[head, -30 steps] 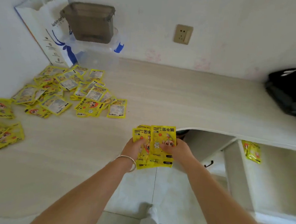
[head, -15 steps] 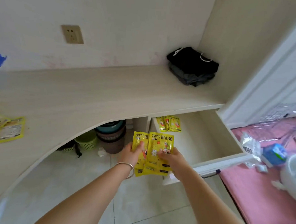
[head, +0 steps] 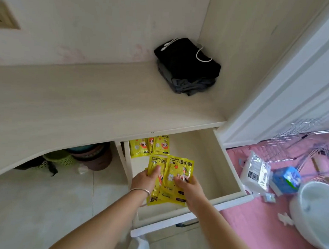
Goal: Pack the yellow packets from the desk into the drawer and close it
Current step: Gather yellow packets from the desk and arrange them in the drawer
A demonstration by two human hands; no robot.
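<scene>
Both my hands hold a fanned stack of yellow packets (head: 173, 169) over the open drawer (head: 205, 164). My left hand (head: 144, 180) grips the stack's left side with the thumb on top. My right hand (head: 190, 188) grips its right side. A few more yellow packets (head: 149, 147) lie flat at the back left of the drawer, partly under the desk edge. The drawer is pulled out below the pale wooden desk (head: 85, 101), and its white front (head: 173, 222) is nearest me.
A black and grey folded bundle (head: 187, 68) with a white cord sits in the desk's back right corner. Stacked baskets and pots (head: 85, 158) stand under the desk. To the right are a white door (head: 295, 83), a pink mat (head: 259, 224), clutter and a white basin (head: 317, 218).
My view swung right from the packet pile to the drawer. Both hands carried the stack from above the floor to over the open drawer.
</scene>
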